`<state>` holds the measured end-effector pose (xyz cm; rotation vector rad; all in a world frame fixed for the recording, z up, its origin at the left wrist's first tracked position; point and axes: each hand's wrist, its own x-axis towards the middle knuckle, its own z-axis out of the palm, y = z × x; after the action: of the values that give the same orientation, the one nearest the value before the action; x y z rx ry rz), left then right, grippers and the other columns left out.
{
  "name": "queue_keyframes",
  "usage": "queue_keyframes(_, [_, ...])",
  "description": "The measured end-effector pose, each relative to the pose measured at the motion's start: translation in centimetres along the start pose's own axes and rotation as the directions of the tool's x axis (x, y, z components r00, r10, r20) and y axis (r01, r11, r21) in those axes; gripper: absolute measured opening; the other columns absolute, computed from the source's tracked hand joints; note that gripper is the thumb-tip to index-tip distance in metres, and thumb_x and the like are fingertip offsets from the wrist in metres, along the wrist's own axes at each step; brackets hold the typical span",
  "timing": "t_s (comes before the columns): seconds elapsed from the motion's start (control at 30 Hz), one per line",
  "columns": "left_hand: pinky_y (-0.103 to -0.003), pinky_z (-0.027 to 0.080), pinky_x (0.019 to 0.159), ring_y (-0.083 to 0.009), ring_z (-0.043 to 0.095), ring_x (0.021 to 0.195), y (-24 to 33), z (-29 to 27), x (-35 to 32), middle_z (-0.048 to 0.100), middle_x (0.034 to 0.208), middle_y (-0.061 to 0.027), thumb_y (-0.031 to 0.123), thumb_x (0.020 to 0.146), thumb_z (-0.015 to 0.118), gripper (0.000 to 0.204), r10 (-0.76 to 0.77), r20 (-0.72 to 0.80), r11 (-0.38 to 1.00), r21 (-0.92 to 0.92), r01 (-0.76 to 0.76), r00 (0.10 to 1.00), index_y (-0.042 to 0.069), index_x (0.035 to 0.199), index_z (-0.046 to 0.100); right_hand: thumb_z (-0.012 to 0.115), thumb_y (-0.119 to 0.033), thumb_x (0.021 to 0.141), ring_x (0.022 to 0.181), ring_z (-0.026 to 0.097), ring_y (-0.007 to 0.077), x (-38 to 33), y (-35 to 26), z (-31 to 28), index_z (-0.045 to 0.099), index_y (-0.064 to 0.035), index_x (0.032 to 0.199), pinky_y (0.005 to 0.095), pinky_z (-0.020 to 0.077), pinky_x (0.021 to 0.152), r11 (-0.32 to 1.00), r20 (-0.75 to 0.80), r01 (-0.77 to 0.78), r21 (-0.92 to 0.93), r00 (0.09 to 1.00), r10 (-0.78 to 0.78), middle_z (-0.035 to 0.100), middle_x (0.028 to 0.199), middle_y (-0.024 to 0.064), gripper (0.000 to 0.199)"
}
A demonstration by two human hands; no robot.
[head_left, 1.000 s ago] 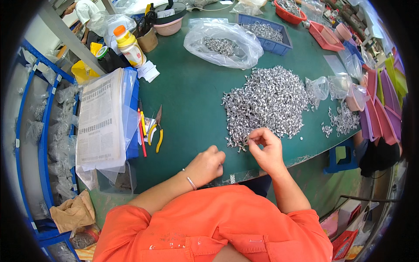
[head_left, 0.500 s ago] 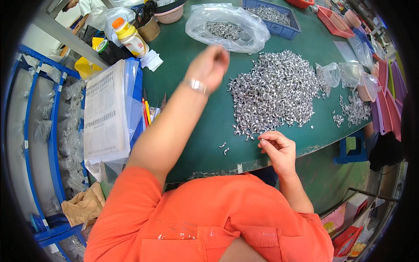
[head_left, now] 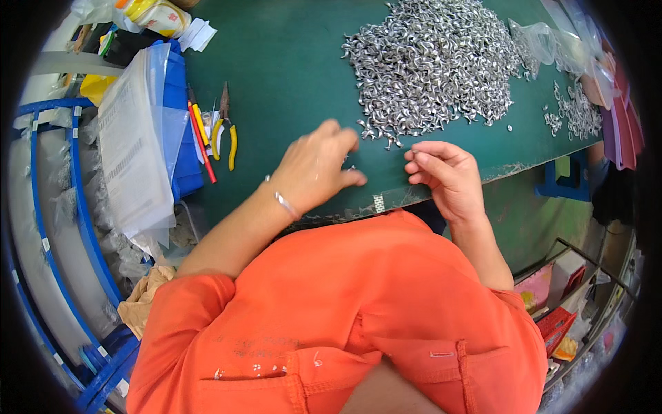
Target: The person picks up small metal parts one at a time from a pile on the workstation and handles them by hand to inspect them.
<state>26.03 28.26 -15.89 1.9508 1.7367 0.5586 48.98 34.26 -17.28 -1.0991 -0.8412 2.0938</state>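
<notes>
A large heap of small curved silver metal pieces lies on the green tabletop. My left hand, a bracelet at its wrist, is lowered near the table's front edge. Its thumb and forefinger are apart, and a small loose metal piece shows between them, partly hidden by the fingers. Just in front of the heap, my right hand is closed in a pinch of thumb and forefinger. Whatever sits at its fingertips is too small to make out.
Yellow-handled pliers and a red pen lie on the left. Beside them, a newspaper in plastic covers a blue tray. A smaller group of metal pieces and clear bags are at the right.
My left hand has come back from near the plastic bag at the far side to the loose pieces at the front edge. My right hand stays pinched before the heap. The view has tilted down.
</notes>
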Motion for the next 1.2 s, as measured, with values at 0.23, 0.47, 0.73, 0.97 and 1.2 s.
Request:
queue_keyframes(0.23, [-0.03, 0.051, 0.057, -0.0198, 0.061, 0.064, -0.9, 1.1, -1.6, 0.057, 0.075, -0.0078, -0.003, 0.074, 0.068, 0.013, 0.058, -0.037, 0.996, -0.071, -0.06, 0.998, 0.003, 0.083, 0.061, 0.065, 0.0, 0.087, 0.075, 0.069, 0.018, 0.5, 0.7, 0.7, 0.066, 0.0053, 0.102, 0.0263, 0.0582, 0.062, 0.993, 0.059, -0.083, 0.09, 0.995, 0.078, 0.07, 0.092, 0.0149, 0.016])
queue_keyframes(0.47, [-0.023, 0.046, 0.052, -0.0094, 0.057, 0.06, 0.9, 0.6, -0.4, 0.057, 0.076, -0.0031, -0.007, 0.08, 0.059, 0.015, -0.332, 0.331, 0.228, -0.88, 0.416, 0.883, 0.0, 0.093, 0.059, 0.065, 0.002, 0.087, 0.078, 0.069, 0.0173, -0.3, 1.3, 1.0, 0.066, 0.005, 0.101, 0.0263, 0.0576, 0.065, 0.996, 0.04, -0.004, 0.093, 0.999, 0.0, 0.069, 0.092, 0.0143, 0.015])
queue_keyframes(0.73, [-0.029, 0.045, 0.054, -0.0193, 0.056, 0.069, -1.1, 2.8, -0.7, 0.056, 0.084, -0.0104, 0.005, 0.08, 0.047, 0.014, -0.028, 0.454, -0.466, -0.794, 0.391, 0.89, 0.001, 0.09, 0.056, 0.064, 0.003, 0.088, 0.081, 0.067, 0.0159, -0.6, 2.1, 1.3, 0.066, 0.0056, 0.102, 0.0262, 0.0565, 0.071, 0.988, 0.058, 0.149, 0.031, 0.987, -0.151, 0.068, 0.093, 0.012, 0.015])
queue_keyframes(0.97, [-0.021, 0.042, 0.049, -0.0081, 0.054, 0.06, 1.4, 2.0, -0.2, 0.06, 0.077, -0.0034, 0.008, 0.088, 0.066, 0.012, -0.198, 0.461, -0.024, -0.884, 0.466, 0.865, 0.0, 0.095, 0.061, 0.067, 0.007, 0.084, 0.079, 0.066, 0.0148, -0.9, 2.6, 2.6, 0.061, 0.003, 0.099, 0.0263, 0.0556, 0.069, 0.833, 0.09, 0.502, -0.233, 0.864, -0.496, 0.068, 0.091, 0.0099, 0.017])
queue_keyframes(1.2, [-0.017, 0.039, 0.049, -0.0045, 0.051, 0.059, 1.9, 1.9, -0.4, 0.062, 0.077, -0.0012, 0.009, 0.085, 0.072, 0.015, -0.265, 0.404, 0.175, -0.873, 0.456, 0.876, -0.001, 0.094, 0.064, 0.07, 0.011, 0.074, 0.072, 0.064, 0.021, -0.3, 1.8, 2.5, 0.059, -0.0023, 0.094, 0.029, 0.0528, 0.062, 0.237, 0.439, 0.758, -0.608, 0.569, -0.695, 0.066, 0.084, 0.0093, 0.026])
